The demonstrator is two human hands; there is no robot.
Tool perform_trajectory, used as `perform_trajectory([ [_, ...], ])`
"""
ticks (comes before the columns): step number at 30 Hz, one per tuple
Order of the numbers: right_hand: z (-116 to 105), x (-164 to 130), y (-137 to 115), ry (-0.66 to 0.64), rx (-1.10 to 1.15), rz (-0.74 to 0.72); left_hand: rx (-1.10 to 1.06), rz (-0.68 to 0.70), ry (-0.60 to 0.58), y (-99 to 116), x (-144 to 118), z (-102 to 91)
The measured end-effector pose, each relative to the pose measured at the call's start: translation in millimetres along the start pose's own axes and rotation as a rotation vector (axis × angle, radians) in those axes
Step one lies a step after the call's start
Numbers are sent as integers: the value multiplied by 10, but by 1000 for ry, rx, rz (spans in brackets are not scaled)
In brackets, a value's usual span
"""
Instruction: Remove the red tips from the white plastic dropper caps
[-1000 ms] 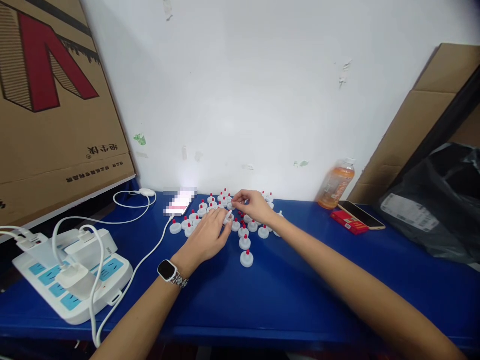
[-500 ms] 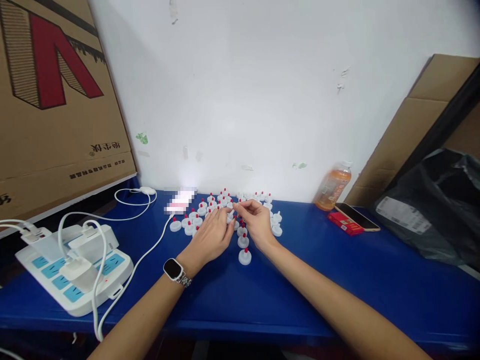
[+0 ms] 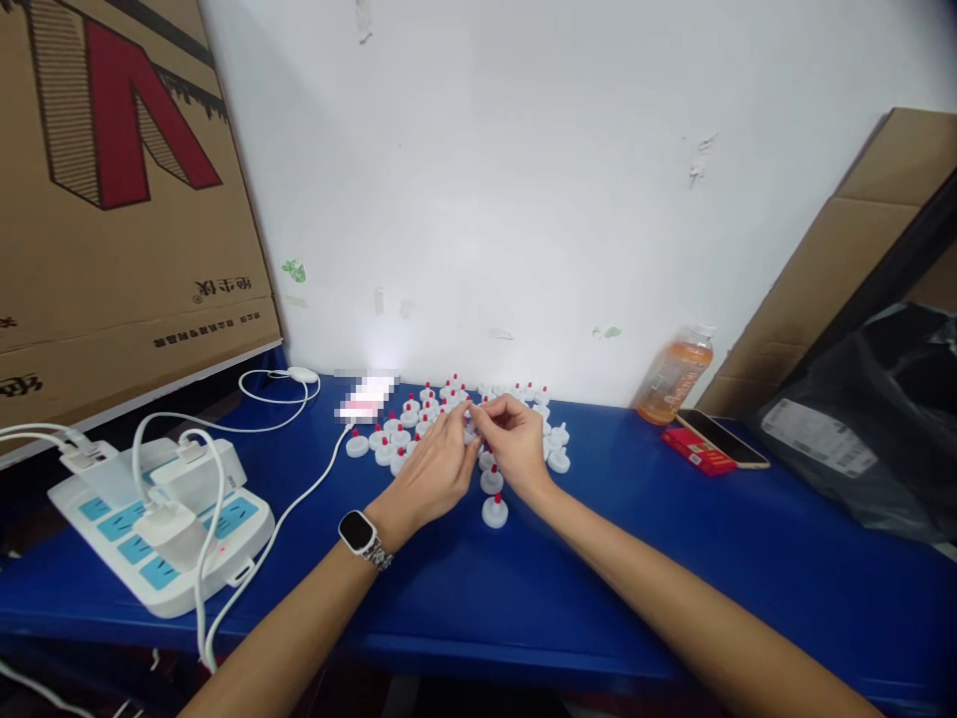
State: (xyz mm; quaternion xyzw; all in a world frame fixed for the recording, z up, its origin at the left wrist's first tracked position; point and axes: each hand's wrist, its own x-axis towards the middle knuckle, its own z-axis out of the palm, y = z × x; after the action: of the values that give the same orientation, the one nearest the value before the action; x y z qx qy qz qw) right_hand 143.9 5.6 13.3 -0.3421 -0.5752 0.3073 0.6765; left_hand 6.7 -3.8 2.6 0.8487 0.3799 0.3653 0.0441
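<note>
My left hand (image 3: pixel 438 462), with a watch (image 3: pixel 359 534) on its wrist, is closed around a white nozzle cap (image 3: pixel 470 431), mostly hidden by the fingers. My right hand (image 3: pixel 515 439) meets it fingertip to fingertip, thumb and forefinger pinched at the top of that cap. Whatever small piece the right fingers hold is hidden. Around both hands stand many round white nozzle caps with red tips, such as the front cap (image 3: pixel 494 512) and a left one (image 3: pixel 357 444). To the right, a few white caps (image 3: pixel 558 460) show no red tip.
On the blue table (image 3: pixel 635 578), a white power strip (image 3: pixel 171 588) with plugs and cables lies left. A lit, blurred device (image 3: pixel 366 399) is near the wall. Rightward are an orange drink bottle (image 3: pixel 677 374), a red packet (image 3: pixel 699 451), a phone (image 3: pixel 725 439) and a black bag (image 3: pixel 859 419).
The whole view has shifted slightly, so things appear a little further right. My hands stay together at the same cap, the left fingers drawn a bit closer to the right ones.
</note>
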Motion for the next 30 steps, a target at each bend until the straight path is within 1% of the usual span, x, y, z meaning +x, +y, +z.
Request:
perform_trajectory([
  [3,22,1,-17,-31,-37,-16,-26,-20,7,-1,9,-3],
  [6,-40,109,0,-141,-102,-4,-33,-57,36,-27,34,-7],
  [8,-134,296,53,-205,-153,2,-2,-89,61,-75,49,-4],
  [9,-190,424,97,-207,-191,-3,26,-100,68,-106,52,-3],
  [10,-244,570,153,-176,-242,-12,60,-104,70,-139,53,-4],
  [11,-291,725,219,-165,-319,-23,93,-101,67,-170,50,-6],
  [12,-328,880,293,-142,-429,-37,123,-93,59,-197,45,-11],
  [13,-350,1027,372,-151,-569,-34,148,-84,49,-215,38,-19],
  [15,-345,1269,531,-294,-878,-28,171,-60,27,-226,28,-38],
  [17,-282,1418,671,-390,-985,-21,178,-42,13,-209,26,-58],
  [20,-141,1500,819,-491,-1045,0,197,-26,6,-177,38,-80],
  [23,-53,1511,888,-548,-1105,30,207,-22,-9,-174,48,-88],
  [26,-65,1519,890,-573,-1139,41,208,-19,-31,-184,45,-85],
  [30,-120,1505,827,-586,-1169,41,194,0,-32,-168,38,-82],
])
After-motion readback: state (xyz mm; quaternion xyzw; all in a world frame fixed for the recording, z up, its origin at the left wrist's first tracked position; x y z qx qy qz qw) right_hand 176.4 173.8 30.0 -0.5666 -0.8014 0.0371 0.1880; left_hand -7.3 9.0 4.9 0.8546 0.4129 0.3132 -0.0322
